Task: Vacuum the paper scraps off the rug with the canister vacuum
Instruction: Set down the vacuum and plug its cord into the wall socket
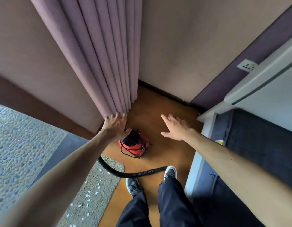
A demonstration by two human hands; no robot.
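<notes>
Both arms were extended forward over the wooden floor (pixel 158 112). The left hand (pixel 115 126) was spread, empty, just above the red canister vacuum (pixel 134 147); the right hand (pixel 176 127) was likewise spread and held nothing. The vacuum stood on the floor near the curtain (pixel 99 54), its power cord (pixel 125 150) looped loosely around the body. The black ribbed hose (pixel 130 174) trailed back past the shoes, partly over the rug (pixel 92 194), where white paper scraps (pixel 88 196) were scattered. A wall socket (pixel 247 64) was seen at right. The step was judged to be fetching the canister: the cord would best be unwound first, and the hose kept clear of the feet.
</notes>
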